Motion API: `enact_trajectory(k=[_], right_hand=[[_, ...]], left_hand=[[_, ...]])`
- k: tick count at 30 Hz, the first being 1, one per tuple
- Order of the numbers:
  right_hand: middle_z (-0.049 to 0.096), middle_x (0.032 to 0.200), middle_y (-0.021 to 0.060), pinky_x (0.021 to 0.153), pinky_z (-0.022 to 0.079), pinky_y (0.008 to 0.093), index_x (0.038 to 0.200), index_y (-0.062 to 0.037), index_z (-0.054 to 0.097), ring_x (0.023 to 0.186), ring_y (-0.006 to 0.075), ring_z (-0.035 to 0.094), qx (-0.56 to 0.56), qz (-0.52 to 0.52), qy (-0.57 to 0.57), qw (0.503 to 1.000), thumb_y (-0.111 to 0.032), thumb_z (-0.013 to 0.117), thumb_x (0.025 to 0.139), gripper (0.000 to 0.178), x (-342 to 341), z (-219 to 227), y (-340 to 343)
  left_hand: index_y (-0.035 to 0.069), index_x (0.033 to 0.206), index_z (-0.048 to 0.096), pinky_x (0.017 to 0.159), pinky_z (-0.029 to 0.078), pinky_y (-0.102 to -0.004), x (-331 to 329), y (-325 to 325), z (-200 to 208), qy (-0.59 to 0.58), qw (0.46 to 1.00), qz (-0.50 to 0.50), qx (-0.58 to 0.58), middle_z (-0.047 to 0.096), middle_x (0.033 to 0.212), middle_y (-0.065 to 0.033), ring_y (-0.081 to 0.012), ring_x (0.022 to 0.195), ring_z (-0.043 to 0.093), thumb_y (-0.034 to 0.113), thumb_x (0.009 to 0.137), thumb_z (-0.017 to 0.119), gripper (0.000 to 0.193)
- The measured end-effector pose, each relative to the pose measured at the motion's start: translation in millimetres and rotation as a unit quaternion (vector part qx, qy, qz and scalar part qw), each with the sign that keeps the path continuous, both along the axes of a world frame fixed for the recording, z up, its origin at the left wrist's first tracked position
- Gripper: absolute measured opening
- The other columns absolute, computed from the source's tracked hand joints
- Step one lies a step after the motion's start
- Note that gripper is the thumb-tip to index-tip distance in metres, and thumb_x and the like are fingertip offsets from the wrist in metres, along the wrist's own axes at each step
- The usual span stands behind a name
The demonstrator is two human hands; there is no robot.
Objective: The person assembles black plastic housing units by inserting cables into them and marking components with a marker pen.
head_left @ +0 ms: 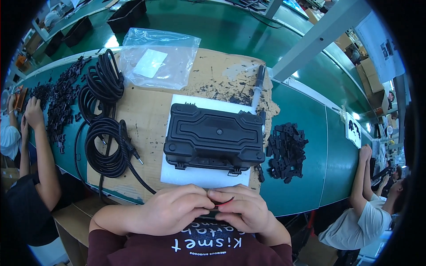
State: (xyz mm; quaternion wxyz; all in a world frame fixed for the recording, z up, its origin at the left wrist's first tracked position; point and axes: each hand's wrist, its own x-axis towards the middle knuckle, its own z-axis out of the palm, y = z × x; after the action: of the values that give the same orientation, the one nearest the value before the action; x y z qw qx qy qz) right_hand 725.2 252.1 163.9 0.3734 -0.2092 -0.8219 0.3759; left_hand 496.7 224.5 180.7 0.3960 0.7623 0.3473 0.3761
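1. Beyond my left hand, far to its left, small black plastic parts lie loose in a spread heap.
2. Nearer that hand, two coils of ribbed black cable with metal-tipped plugs rest on brown cardboard; one length runs in behind my left wrist.
3. My left hand is knuckles-up, fingers bent and pointing right; I can't tell what its fingertips grip.
4. Between my hands are thin red and black wires. I see no finished join, so I'd judge this wire work under way, with the rest left to do.
5. Directly ahead of both hands, the ribbed black plastic case sits lid-down on a white sheet.
6. My right hand, almost touching the left, pinches the wires, wrist angled inward.
7. Ahead and right of it, flat black plastic pieces are piled.
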Motion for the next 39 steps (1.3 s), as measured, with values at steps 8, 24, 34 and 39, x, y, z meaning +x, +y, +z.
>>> enact_trajectory(k=[8,24,34,39], right_hand=[[0.067,0.102,0.0113,0.074,0.054,0.0358,0.094,-0.0076,0.065,0.093,0.0261,0.068,0.063,-0.047,0.013,0.997,-0.008,0.086,0.068,0.033,0,-7,1],[0.068,0.096,0.0142,0.076,0.058,0.0358,0.098,0.0021,0.07,0.09,0.0269,0.067,0.22,0.024,0.028,0.975,-0.011,0.069,0.075,0.026,6,-12,-1],[0.069,0.102,0.0159,0.073,0.056,0.0345,0.099,0.0028,0.07,0.088,0.0274,0.069,0.125,0.005,0.055,0.991,-0.007,0.072,0.075,0.026,2,-13,-4],[0.068,0.108,0.0158,0.068,0.053,0.0312,0.104,-0.0045,0.071,0.087,0.0245,0.069,0.158,0.004,0.041,0.987,-0.008,0.074,0.076,0.028,5,-13,-2]], left_hand=[[0.002,0.106,0.061,0.072,0.054,-0.0348,1,1,0,-0.007,0.998,-0.023,-0.053,0.064,0.099,-0.0123,-0.0292,0.086,0.066,0.002,0.081,0.072,0.027],[0.004,0.111,0.061,0.08,0.053,-0.0305,-7,12,1,-0.068,0.972,-0.135,-0.178,0.06,0.11,-0.0104,-0.0228,0.097,0.062,0.004,0.082,0.075,0.033],[0.003,0.106,0.063,0.064,0.052,-0.0345,-3,3,-7,-0.006,0.985,-0.093,-0.147,0.066,0.085,-0.0094,-0.0275,0.077,0.066,0.018,0.086,0.073,0.027],[0.001,0.103,0.063,0.064,0.052,-0.0341,1,-4,-14,-0.018,0.995,-0.031,-0.094,0.066,0.084,-0.0102,-0.0276,0.077,0.067,0.018,0.085,0.074,0.028]])
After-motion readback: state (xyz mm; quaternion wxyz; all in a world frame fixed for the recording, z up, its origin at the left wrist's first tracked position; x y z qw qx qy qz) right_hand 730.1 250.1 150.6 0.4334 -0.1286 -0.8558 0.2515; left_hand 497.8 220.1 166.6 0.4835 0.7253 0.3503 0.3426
